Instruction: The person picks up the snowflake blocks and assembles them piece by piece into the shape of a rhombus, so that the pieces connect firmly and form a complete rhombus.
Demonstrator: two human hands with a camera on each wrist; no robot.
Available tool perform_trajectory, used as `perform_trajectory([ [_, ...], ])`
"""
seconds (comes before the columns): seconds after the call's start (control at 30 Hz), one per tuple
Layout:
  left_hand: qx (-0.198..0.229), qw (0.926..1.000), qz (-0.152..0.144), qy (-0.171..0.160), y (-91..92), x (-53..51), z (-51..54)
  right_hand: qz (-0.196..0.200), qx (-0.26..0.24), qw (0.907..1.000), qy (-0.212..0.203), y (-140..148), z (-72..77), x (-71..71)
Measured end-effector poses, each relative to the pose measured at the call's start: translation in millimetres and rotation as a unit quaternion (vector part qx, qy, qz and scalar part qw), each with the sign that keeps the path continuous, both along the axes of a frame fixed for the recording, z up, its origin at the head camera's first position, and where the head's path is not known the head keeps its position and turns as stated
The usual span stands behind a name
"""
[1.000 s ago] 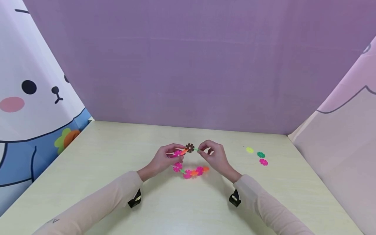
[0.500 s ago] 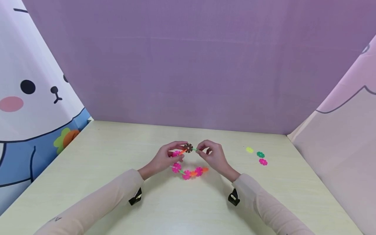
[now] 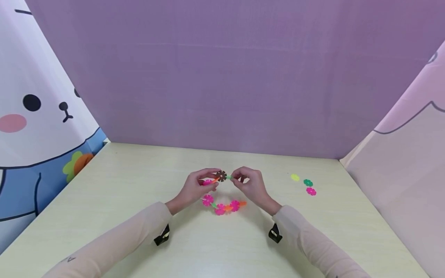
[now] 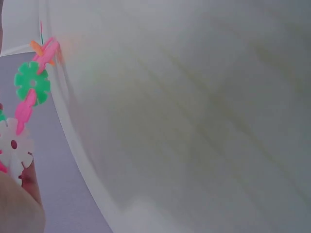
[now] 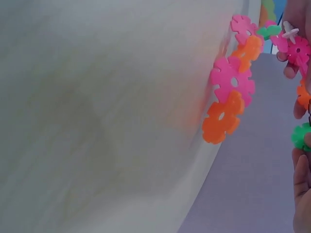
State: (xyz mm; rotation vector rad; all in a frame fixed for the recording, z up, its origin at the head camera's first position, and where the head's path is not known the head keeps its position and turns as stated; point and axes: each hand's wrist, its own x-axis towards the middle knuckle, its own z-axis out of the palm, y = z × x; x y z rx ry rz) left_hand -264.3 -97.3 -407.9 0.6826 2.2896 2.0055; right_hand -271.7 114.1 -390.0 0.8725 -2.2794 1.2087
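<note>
Above the middle of the worktop point(image 3: 139, 185), between its left and right edges, a chain point(image 3: 208, 200) of slotted discs hangs from the left hand point(image 3: 196, 185) in a curve that opens toward the right edge. The fingers of the left hand are curled round the chain just beside its brown disc point(image 3: 221, 176), which faces the head view. The fingers of the right hand point(image 3: 253, 186) pinch a light-green disc point(image 5: 301, 137), seen nearly edge-on from the head, with its rim close against the brown disc. Whether the slots are engaged cannot be told.

The step in hand appears to be joining these two discs. Recommended method: support the brown disc close to the joint, so that the push does not work the neighbouring orange link point(image 3: 215, 180) loose. Align slot to slot, with the discs crosswise. Push straight along the slot line; twisting could open nearby joints. Test with a light pull before releasing.

Caution: support the chain steadily, since a jolt could unseat its orange end disc point(image 5: 216, 127). A yellow disc point(image 3: 295, 177), a dark-green disc point(image 3: 308, 182) and a pink disc point(image 3: 311, 191) lie toward the right edge, well apart from the hands; this step probably does not require them.
</note>
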Motion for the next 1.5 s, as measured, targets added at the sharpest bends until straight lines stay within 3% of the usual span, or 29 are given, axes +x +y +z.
perform_trajectory([
  [0.2, 0.012, 0.9996, 0.004, -0.027, 1.2, 10.5, 12.2, 0.003, -0.005, 1.0000, 0.007, -2, -1.3, 2.1],
  [0.4, 0.010, 0.9996, 0.015, -0.023, 2.1, 19.2, 21.1, 0.014, 0.003, 0.9994, 0.031, -3, -0.1, 2.9],
  [1.23, -0.010, 0.9993, 0.002, -0.036, 0.3, 17.0, 25.7, 0.023, 0.011, 0.9987, 0.043, -6, -0.9, 2.8],
  [1.5, -0.004, 0.9989, 0.012, -0.045, -1.8, 16.4, 24.7, 0.019, 0.027, 0.9985, 0.043, -7, 0.4, 0.9],
])
